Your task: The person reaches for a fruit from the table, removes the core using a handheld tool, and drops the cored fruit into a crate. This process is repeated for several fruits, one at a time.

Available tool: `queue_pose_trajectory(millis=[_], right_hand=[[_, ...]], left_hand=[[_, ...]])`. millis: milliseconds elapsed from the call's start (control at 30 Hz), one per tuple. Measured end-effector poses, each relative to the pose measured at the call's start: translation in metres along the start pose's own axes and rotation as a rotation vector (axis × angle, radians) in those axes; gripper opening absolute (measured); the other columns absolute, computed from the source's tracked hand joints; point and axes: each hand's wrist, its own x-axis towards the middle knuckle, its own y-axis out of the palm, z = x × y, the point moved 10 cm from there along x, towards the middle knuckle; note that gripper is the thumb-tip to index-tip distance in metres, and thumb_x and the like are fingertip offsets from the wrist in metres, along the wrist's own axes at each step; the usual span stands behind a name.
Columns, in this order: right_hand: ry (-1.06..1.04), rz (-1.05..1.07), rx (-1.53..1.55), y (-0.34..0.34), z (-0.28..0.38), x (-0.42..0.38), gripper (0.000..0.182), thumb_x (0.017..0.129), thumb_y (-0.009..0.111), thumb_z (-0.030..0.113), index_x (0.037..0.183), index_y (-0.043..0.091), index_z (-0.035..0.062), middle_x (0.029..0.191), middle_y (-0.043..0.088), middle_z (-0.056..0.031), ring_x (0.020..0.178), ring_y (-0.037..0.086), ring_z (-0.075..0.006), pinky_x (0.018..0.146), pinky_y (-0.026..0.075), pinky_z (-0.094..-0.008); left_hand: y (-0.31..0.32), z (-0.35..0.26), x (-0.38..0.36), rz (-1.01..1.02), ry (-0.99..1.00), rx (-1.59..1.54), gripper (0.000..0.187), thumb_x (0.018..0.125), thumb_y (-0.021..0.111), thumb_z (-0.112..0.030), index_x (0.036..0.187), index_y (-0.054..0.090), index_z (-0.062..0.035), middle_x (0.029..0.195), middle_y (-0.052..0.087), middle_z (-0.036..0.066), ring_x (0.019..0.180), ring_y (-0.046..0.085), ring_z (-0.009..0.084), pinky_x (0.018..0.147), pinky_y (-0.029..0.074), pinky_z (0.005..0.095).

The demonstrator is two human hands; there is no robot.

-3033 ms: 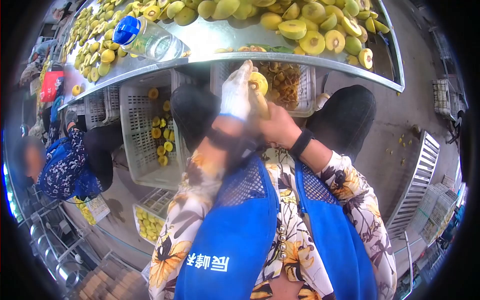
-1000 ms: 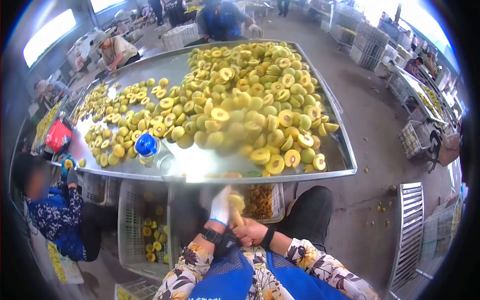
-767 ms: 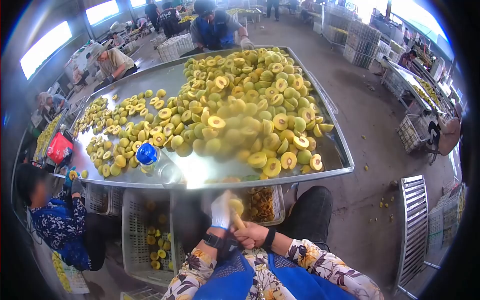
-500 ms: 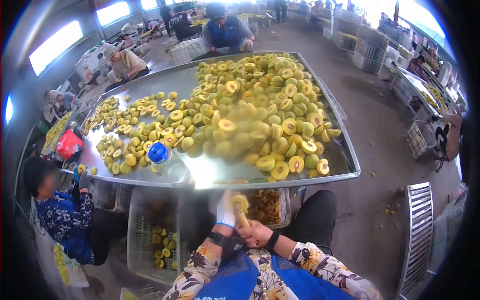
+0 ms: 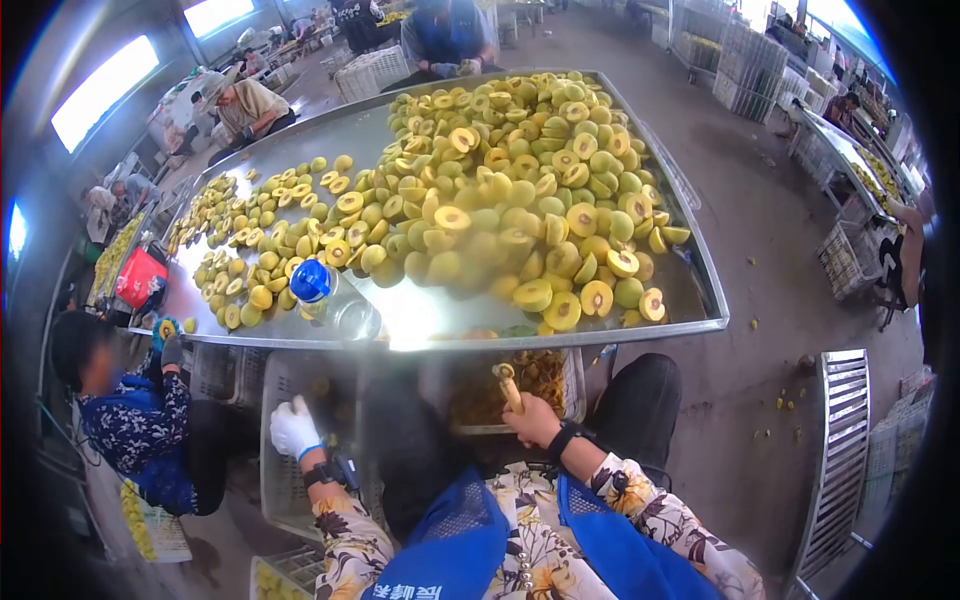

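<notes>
My left hand [image 5: 295, 428], in a white glove, is over the left grey crate [image 5: 272, 480]. Its thumb stands apart from the fingers and no fruit shows in it. My bare right hand [image 5: 535, 420] is closed around a wooden-handled pitting tool [image 5: 512, 392], its small curved head pointing up. The tool is above my lap, in front of a crate of brownish scraps [image 5: 540, 375]. Halved yellow-green peaches [image 5: 562, 312], many with the stone showing, are heaped on the metal table [image 5: 480, 340] ahead of me.
A clear bottle with a blue cap [image 5: 335, 300] stands near the table's front edge. At left sits a co-worker [image 5: 140, 430] with a fruit half in hand; another person [image 5: 448, 40] works across the table. A slatted metal rack [image 5: 843, 440] leans at right.
My left hand has moved left and away from the right hand, over the left crate. The peach half at the tool's head is gone from there. The right hand moved slightly right with the tool.
</notes>
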Motion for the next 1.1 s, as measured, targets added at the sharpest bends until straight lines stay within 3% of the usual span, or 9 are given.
queue_pose_trajectory(millis=[33,133,233,300,467,700,833,900,1100], right_hand=[[-0.028,-0.001,-0.042,0.000,-0.004,0.007,0.020,0.079,0.056,0.018,0.088,0.049,0.0012,0.053,0.049,-0.0035,0.036,0.047,-0.0126,0.033,0.039,-0.0271],[-0.018,-0.079,-0.079,-0.008,-0.011,0.015,0.020,0.078,0.057,0.018,0.087,0.049,0.0015,0.054,0.049,-0.0037,0.037,0.047,-0.0128,0.034,0.040,-0.0277],[0.040,0.023,-0.097,0.011,-0.045,0.036,0.024,0.078,0.058,0.018,0.089,0.048,0.0009,0.053,0.048,-0.0045,0.035,0.046,-0.0140,0.034,0.040,-0.0276],[0.093,0.093,0.082,0.016,-0.048,0.037,0.026,0.078,0.058,0.019,0.091,0.046,-0.0002,0.052,0.047,-0.0047,0.035,0.044,-0.0139,0.034,0.039,-0.0277],[0.051,0.026,-0.013,-0.004,-0.034,0.020,0.028,0.078,0.059,0.019,0.092,0.047,-0.0016,0.054,0.048,-0.0054,0.036,0.046,-0.0136,0.033,0.037,-0.0271],[-0.112,-0.176,0.079,-0.029,-0.033,0.008,0.024,0.078,0.060,0.018,0.091,0.049,0.0010,0.056,0.050,-0.0036,0.036,0.046,-0.0120,0.033,0.037,-0.0260],[-0.418,-0.410,0.264,-0.069,0.022,-0.014,0.012,0.082,0.057,0.016,0.090,0.051,0.0086,0.061,0.053,0.0006,0.041,0.046,-0.0076,0.035,0.037,-0.0215],[-0.402,-0.238,0.660,-0.078,0.052,-0.025,0.019,0.086,0.054,0.018,0.102,0.050,0.0077,0.066,0.056,-0.0026,0.042,0.047,-0.0077,0.035,0.036,-0.0207],[-0.337,-0.143,0.633,-0.067,0.083,-0.022,0.042,0.086,0.054,0.017,0.121,0.039,0.0011,0.069,0.053,-0.0037,0.038,0.041,-0.0065,0.034,0.032,-0.0202]], left_hand=[[0.001,-0.008,0.001,-0.083,0.105,0.202,0.028,0.077,0.060,-0.033,0.086,0.066,-0.0075,0.094,0.062,0.014,0.084,0.060,0.0260,0.066,0.047,0.0383],[-0.009,-0.084,-0.019,-0.258,0.435,-0.239,0.026,0.074,0.063,-0.031,0.088,0.065,-0.0088,0.100,0.060,0.013,0.089,0.057,0.0290,0.074,0.046,0.0419],[0.006,-0.211,-0.066,0.053,0.710,-0.404,0.027,0.076,0.062,-0.026,0.095,0.063,-0.0061,0.100,0.060,0.015,0.088,0.059,0.0310,0.079,0.046,0.0366],[-0.006,-0.296,-0.128,0.098,1.225,-0.644,0.029,0.077,0.061,-0.025,0.101,0.059,-0.0091,0.100,0.059,0.014,0.087,0.058,0.0315,0.076,0.047,0.0371],[0.086,-0.406,-0.210,0.720,1.240,-0.114,0.045,0.078,0.057,-0.041,0.110,0.053,-0.0105,0.098,0.055,0.017,0.091,0.055,0.0344,0.079,0.045,0.0429],[0.107,-0.406,-0.203,0.718,1.121,-0.358,0.052,0.064,0.066,-0.047,0.100,0.063,-0.0088,0.099,0.058,0.018,0.098,0.055,0.0308,0.084,0.045,0.0393],[0.079,-0.358,-0.184,0.683,1.069,-0.886,0.065,0.062,0.074,-0.020,0.119,0.048,-0.0023,0.107,0.055,0.018,0.102,0.054,0.0285,0.088,0.044,0.0334],[0.027,-0.334,-0.191,0.579,1.183,-0.896,0.072,0.059,0.074,-0.014,0.123,0.043,-0.0026,0.115,0.049,0.018,0.104,0.053,0.0301,0.090,0.043,0.0332],[0.000,-0.279,-0.220,0.689,1.169,-0.860,0.083,0.060,0.074,-0.013,0.132,0.033,-0.0059,0.131,0.038,0.016,0.117,0.044,0.0300,0.095,0.040,0.0337]])
